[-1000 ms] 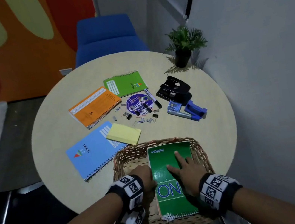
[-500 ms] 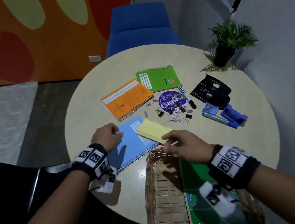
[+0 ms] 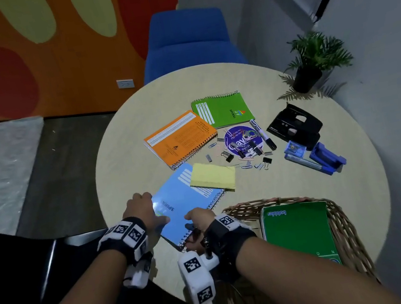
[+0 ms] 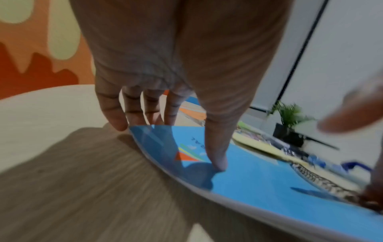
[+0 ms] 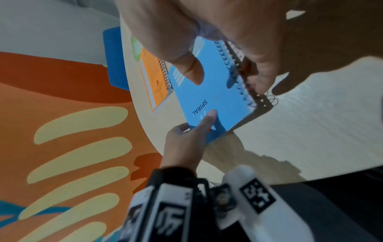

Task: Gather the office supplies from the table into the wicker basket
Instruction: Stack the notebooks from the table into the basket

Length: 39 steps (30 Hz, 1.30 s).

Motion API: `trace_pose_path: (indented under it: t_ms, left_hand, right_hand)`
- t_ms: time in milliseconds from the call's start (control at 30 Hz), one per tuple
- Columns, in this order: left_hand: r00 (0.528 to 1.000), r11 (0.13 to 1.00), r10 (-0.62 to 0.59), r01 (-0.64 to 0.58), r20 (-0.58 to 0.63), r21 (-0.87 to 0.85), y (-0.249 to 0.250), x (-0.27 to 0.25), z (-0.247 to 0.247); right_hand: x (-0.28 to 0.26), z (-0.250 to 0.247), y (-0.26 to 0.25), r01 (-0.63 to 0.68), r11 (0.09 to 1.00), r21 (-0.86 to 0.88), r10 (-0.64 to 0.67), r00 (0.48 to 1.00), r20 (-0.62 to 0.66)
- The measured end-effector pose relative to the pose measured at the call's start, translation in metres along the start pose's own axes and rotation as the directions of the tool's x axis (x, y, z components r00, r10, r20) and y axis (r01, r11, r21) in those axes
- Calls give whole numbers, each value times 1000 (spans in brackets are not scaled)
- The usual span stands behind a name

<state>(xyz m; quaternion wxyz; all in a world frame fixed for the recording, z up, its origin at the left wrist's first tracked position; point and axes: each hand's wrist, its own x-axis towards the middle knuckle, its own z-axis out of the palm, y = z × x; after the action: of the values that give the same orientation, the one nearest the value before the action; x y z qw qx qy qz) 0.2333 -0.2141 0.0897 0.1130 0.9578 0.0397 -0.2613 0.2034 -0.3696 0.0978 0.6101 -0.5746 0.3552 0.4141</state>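
Both my hands pinch the blue notebook [image 3: 177, 209]: left hand [image 3: 143, 211] at its edge, right hand [image 3: 200, 218] at the spiral.

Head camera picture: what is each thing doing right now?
Blue spiral notebook: held by both hands, near edge lifted.
Left hand: thumb on cover, fingers under edge.
Right hand: pinching the spiral edge.
Yellow sticky pad: lying on the blue notebook.
Wicker basket: holds a green notebook.
Orange spiral notebook: closed, flat on table.
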Motion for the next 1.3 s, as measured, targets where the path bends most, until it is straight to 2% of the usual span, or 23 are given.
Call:
trace_pose_path:
  t_ms: [33,67,100,133,167,233,267,333,400,467,533,667,800,867,900,967,1033,1100,1200,1233,1300]
  left_hand:
    - [1000,998,-1,3,28,-69,-3,-2,-3]
    - [999,989,12,-4,52,-151,-5,-4,-5]
    - [997,973,21,-5,71,-231,-8,-7,-8]
    - [997,954,25,-1,76,-299,-11,-9,-10]
    - [997,928,17,12,74,-372,-13,-12,-16]
    - [998,815,-26,51,51,-578,-15,-23,-31]
    - [997,714,-53,82,63,-695,-14,-30,-39]
    - [990,515,-37,134,134,-847,-7,-50,-59]
    - [991,398,20,116,135,-910,3,-69,-75]
    - [991,347,50,103,128,-932,19,-88,-85]
    - [985,319,116,86,130,-944,37,-110,-87]
    - [946,391,288,25,148,-920,92,-157,-68]
    - [880,536,436,-85,190,-840,153,-166,-18]
    - [856,629,470,-156,214,-761,179,-162,12]
    - [858,688,468,-203,212,-697,190,-158,26]
    - [874,791,438,-264,210,-553,206,-152,48]
    - [876,833,427,-286,222,-474,216,-149,64]
    - [881,877,395,-277,262,-392,217,-147,75]
    - [891,913,323,-206,318,-352,211,-141,84]
    - [898,918,303,-186,319,-349,210,-140,86]
    - [916,931,265,-161,302,-328,208,-135,90]
  right_hand:
    - [3,-1,-3,-28,997,-76,26,999,-28]
    - [-4,-1,0,34,996,-85,-38,998,-43]
    - [-22,3,-3,90,996,-5,-91,995,-38]
    - [-38,6,-4,90,991,102,-95,994,47]
    - [-50,6,-6,123,980,156,-133,989,57]
    - [-67,-3,-10,77,932,353,-111,991,77]
    - [-79,-9,-13,82,916,393,-121,990,74]
    - [-103,-26,-17,115,912,393,-187,970,152]
    - [-125,-51,-14,133,940,314,-199,961,191]
    - [-145,-81,-5,168,966,197,-212,950,230]
    - [-164,-115,4,260,961,92,-275,931,242]
    - [-186,-190,35,491,844,-216,-450,867,213]
    - [-179,-254,69,490,695,-526,-534,842,79]
    - [-170,-275,85,439,558,-704,-563,824,68]
    - [-165,-283,92,402,498,-769,-565,823,64]
    - [-158,-291,104,324,461,-826,-542,840,27]
    - [-150,-294,115,233,478,-847,-483,875,-32]
    - [-146,-298,124,197,495,-846,-451,891,-56]
    - [-152,-298,129,243,520,-818,-450,893,-21]
    - [-153,-297,129,263,499,-826,-472,882,-4]
    - [-152,-292,128,258,356,-898,-545,838,25]
